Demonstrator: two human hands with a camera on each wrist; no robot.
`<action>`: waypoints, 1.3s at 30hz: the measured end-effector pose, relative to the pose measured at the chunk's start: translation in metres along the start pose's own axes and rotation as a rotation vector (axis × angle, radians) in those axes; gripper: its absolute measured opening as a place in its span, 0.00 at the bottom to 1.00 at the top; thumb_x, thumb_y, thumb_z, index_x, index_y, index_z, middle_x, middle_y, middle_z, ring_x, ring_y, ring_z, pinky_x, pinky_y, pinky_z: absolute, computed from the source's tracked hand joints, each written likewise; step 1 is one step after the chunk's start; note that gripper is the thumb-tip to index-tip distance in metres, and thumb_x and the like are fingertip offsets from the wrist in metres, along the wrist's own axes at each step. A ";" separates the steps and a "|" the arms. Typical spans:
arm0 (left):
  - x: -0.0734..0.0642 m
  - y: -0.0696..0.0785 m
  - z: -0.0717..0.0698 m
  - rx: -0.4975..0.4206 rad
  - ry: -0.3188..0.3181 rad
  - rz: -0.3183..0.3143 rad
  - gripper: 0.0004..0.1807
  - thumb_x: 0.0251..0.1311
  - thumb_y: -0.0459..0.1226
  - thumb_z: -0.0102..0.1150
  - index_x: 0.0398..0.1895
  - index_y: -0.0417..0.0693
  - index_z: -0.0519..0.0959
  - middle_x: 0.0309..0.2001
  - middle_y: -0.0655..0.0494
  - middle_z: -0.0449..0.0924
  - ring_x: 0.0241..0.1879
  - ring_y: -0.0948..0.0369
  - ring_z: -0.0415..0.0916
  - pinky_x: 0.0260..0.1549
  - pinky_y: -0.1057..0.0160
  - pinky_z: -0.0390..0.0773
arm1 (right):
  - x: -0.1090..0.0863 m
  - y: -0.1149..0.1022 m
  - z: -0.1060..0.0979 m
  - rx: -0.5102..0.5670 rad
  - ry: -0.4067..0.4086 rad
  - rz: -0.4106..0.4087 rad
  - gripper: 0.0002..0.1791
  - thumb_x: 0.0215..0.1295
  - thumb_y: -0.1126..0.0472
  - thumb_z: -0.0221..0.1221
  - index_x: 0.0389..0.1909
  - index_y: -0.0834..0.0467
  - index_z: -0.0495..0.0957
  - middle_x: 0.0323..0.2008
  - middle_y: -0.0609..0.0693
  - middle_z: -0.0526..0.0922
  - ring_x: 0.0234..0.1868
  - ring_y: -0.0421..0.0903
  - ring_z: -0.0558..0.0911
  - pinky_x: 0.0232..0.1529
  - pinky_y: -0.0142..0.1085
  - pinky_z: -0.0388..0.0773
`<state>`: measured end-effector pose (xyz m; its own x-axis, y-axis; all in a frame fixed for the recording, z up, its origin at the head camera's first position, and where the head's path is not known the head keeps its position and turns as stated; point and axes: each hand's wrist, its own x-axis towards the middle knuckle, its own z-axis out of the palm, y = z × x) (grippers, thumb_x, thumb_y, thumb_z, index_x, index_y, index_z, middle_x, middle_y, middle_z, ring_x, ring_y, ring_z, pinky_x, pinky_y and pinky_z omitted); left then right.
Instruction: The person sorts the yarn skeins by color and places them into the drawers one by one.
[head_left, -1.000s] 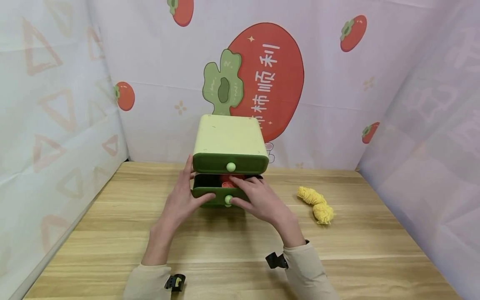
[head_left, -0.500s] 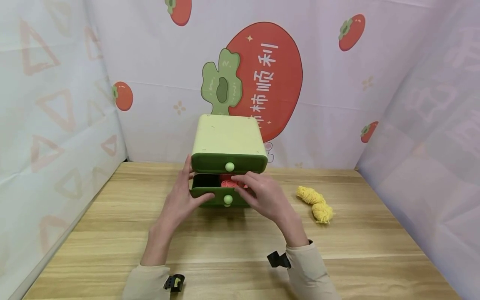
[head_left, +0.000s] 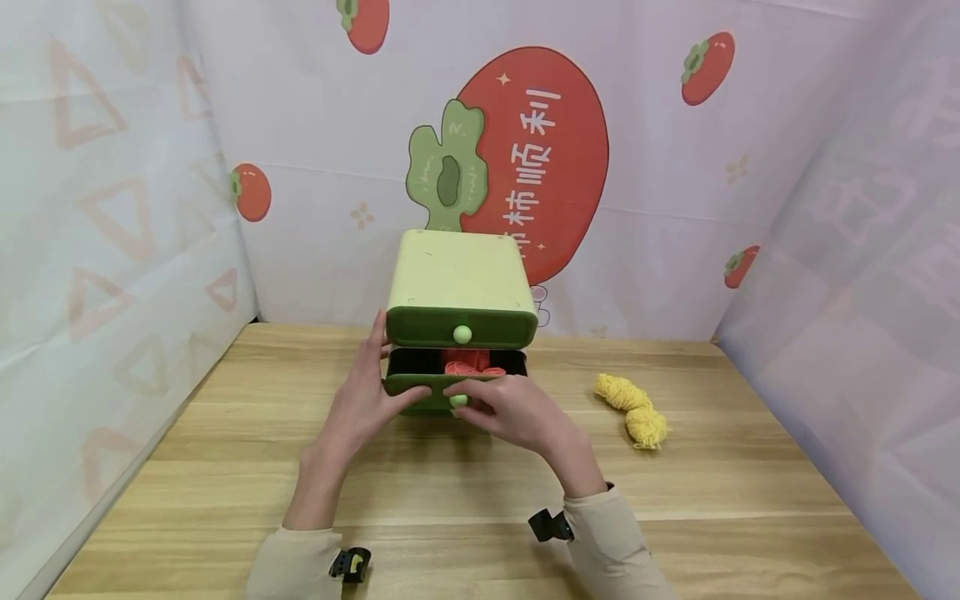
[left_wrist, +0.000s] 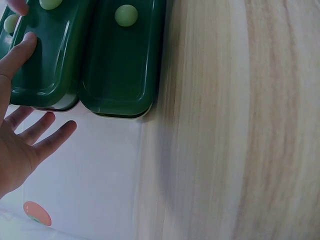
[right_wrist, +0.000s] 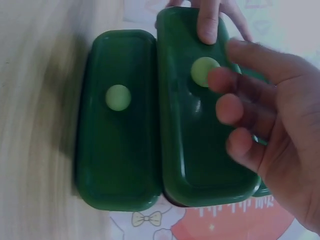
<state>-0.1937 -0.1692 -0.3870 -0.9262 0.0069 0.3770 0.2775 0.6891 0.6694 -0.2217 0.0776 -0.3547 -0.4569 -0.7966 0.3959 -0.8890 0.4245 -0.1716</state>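
A small drawer cabinet (head_left: 461,271) with a cream top and green drawers stands against the backdrop. Its middle drawer (right_wrist: 200,155) is pulled out, and red yarn (head_left: 468,365) lies inside, right of the middle. My left hand (head_left: 362,402) is at the cabinet's left side, fingers extended along it and thumb at the drawer front. In front of that drawer is my right hand (head_left: 521,410), fingers loosely bent around the light green knob (head_left: 459,401). The right wrist view has a fingertip overlapping the edge of this knob, with nothing pinched.
A twisted yellow yarn skein (head_left: 632,410) lies on the wooden table (head_left: 675,517) to the right. The bottom drawer (right_wrist: 117,150) is pushed in, as is the top one. Printed cloth (head_left: 315,250) walls off the back and both sides.
My right hand has come out of the drawer, away from the red yarn, and moved down to the knob at the drawer's front. My left hand stays in place.
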 end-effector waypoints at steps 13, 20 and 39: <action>0.000 0.000 0.001 -0.003 0.003 -0.014 0.68 0.52 0.49 0.75 0.79 0.73 0.28 0.72 0.42 0.59 0.66 0.44 0.68 0.52 0.34 0.75 | 0.002 0.002 0.009 -0.112 -0.031 0.063 0.13 0.65 0.58 0.66 0.49 0.46 0.84 0.24 0.39 0.83 0.18 0.32 0.67 0.23 0.25 0.65; 0.001 -0.001 0.002 0.007 0.009 -0.003 0.68 0.52 0.48 0.75 0.79 0.72 0.28 0.71 0.42 0.59 0.66 0.43 0.69 0.53 0.34 0.75 | 0.002 0.003 0.011 -0.193 0.017 0.028 0.13 0.63 0.61 0.66 0.46 0.44 0.84 0.20 0.37 0.81 0.17 0.31 0.65 0.21 0.24 0.60; 0.001 -0.004 0.007 0.043 0.072 0.060 0.61 0.59 0.40 0.70 0.80 0.65 0.31 0.64 0.41 0.66 0.61 0.43 0.72 0.41 0.46 0.81 | 0.001 0.013 0.029 -0.287 0.226 0.038 0.13 0.65 0.61 0.65 0.48 0.43 0.84 0.16 0.38 0.79 0.12 0.32 0.59 0.17 0.25 0.49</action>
<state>-0.1972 -0.1671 -0.3940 -0.8872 -0.0019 0.4614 0.3193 0.7194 0.6168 -0.2351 0.0699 -0.3824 -0.4422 -0.6767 0.5886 -0.8121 0.5807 0.0575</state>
